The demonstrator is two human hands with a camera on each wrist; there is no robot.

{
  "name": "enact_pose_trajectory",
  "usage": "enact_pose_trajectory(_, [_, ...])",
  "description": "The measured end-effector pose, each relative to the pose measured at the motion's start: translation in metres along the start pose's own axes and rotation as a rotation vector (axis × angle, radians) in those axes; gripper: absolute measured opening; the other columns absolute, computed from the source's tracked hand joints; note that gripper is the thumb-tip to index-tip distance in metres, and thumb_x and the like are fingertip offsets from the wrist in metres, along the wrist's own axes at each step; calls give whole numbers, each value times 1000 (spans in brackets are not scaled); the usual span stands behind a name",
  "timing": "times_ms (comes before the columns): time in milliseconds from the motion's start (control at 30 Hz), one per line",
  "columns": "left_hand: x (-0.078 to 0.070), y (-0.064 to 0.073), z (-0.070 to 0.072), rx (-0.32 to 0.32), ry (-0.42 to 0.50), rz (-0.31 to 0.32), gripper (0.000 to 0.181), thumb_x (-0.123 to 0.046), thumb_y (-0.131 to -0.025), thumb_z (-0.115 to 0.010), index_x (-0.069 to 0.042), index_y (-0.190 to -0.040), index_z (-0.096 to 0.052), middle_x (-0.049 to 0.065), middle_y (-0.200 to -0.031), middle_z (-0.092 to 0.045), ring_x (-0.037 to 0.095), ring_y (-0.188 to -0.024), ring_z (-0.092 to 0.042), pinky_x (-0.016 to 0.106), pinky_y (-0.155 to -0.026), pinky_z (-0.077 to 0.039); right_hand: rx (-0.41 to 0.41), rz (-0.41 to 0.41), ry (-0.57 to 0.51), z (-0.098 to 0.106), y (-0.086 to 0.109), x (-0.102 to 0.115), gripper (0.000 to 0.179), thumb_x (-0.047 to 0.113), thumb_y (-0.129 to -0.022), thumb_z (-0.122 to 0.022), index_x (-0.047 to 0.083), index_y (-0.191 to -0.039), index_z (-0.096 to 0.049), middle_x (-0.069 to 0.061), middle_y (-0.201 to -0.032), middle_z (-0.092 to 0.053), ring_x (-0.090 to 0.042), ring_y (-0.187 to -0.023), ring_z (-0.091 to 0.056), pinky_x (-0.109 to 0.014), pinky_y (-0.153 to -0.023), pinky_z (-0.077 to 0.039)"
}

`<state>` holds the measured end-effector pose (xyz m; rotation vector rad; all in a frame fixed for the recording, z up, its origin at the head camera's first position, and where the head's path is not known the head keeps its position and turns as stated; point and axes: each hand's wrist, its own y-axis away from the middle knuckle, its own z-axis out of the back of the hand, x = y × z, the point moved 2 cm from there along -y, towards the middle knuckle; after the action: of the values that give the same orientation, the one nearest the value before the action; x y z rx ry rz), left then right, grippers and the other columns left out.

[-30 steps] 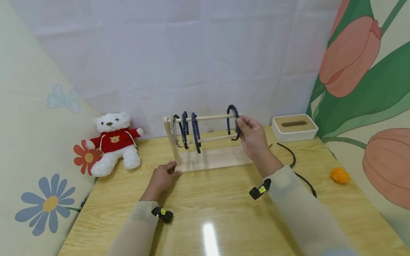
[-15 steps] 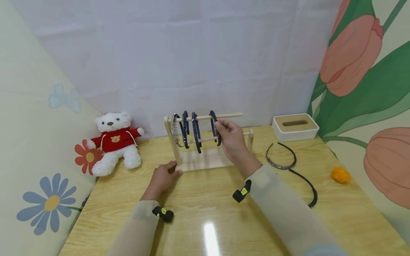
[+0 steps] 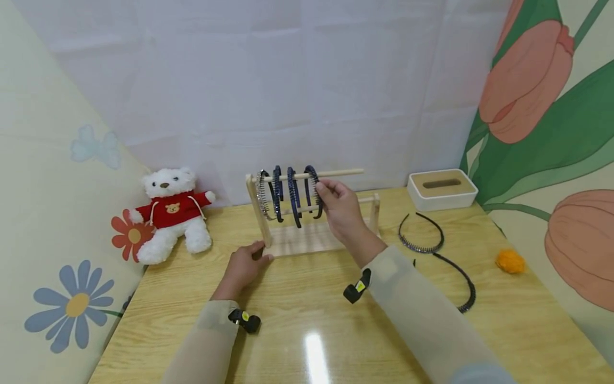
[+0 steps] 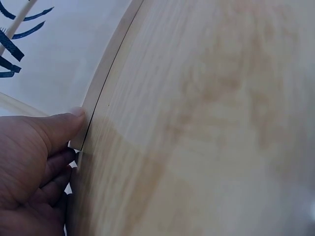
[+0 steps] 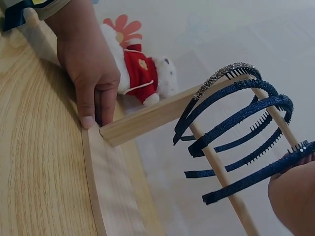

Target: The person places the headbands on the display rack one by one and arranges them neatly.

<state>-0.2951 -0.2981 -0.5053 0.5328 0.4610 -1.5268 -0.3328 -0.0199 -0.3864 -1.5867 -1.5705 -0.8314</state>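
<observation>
My right hand (image 3: 342,208) pinches a dark blue toothed headband (image 5: 251,178) that hangs over the upper rod of a wooden rack (image 3: 307,242). To its left on the same rod hang two more dark blue headbands (image 3: 291,186) and a silver glittery one (image 3: 261,194) by the left post. In the right wrist view, the band ends reach past the lower rod (image 5: 216,164). My left hand (image 3: 243,265) grips the front left corner of the rack's base, thumb (image 4: 71,120) on its edge and the other fingers around the side, partly hidden.
Two dark headbands lie on the table right of the rack, one (image 3: 421,249) behind the other (image 3: 470,288). A white tissue box (image 3: 422,201) with a wooden top stands at the back right. An orange fluffy ball (image 3: 510,262) lies at right. A teddy bear (image 3: 175,209) sits at left.
My right hand has slid the headband leftward along the rods, from near the right end toward the other bands. The left hand has stayed at the base corner.
</observation>
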Motion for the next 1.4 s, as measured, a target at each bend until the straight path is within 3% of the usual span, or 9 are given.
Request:
enact_pose_trajectory(267, [0, 1, -1, 0, -4, 3, 60, -29, -108, -71, -4, -160, -55, 27, -165, -46, 50, -154, -45, 63, -128, -38, 7, -10, -7, 2, -2, -3, 12, 5, -106, -70, -1, -117, -71, -2, -102, -71, -15, -96, -67, -19, -88, -61])
enact_pose_trajectory(500, [1, -1, 0, -6, 3, 10, 59, -29, -108, -71, -5, -160, -55, 24, -167, -47, 50, -153, -45, 63, -128, -38, 37, 1, 0, 2, -2, -4, 16, 6, -108, -68, -4, -120, -70, -3, -105, -71, -16, -99, -66, -29, -99, -59])
enact_pose_trajectory(800, [0, -1, 0, 8, -2, 22, 60, -29, -108, -71, -5, -161, -54, 24, -167, -45, 50, -155, -43, 63, -128, -37, 37, 10, -22, 3, -2, -6, 12, 5, -109, -66, -3, -117, -70, -5, -107, -71, -20, -104, -66, -22, -93, -61])
enact_pose_trajectory(1033, [0, 0, 0, 17, -1, 26, 61, -30, -109, -70, -6, -162, -53, 24, -168, -44, 50, -155, -42, 63, -128, -37, 42, -4, -14, 4, 1, -4, 11, 7, -108, -68, -1, -115, -71, 0, -98, -70, -12, -91, -66, -22, -88, -60])
enact_pose_trajectory(1233, [-1, 0, 0, 9, -11, 10, 60, -30, -108, -71, -5, -160, -54, 25, -167, -45, 51, -153, -44, 64, -127, -38, 33, -5, -15, 6, 0, -5, 4, 7, -108, -69, 5, -109, -72, 2, -93, -68, -10, -89, -63, -24, -87, -58])
enact_pose_trajectory(1400, [-2, 0, 0, 4, -7, 6, 59, -28, -108, -71, -4, -160, -55, 26, -166, -46, 51, -153, -45, 64, -127, -39, 46, -6, -3, 11, 1, -6, 12, 7, -108, -68, -2, -116, -70, 2, -97, -68, -11, -92, -62, -22, -86, -59])
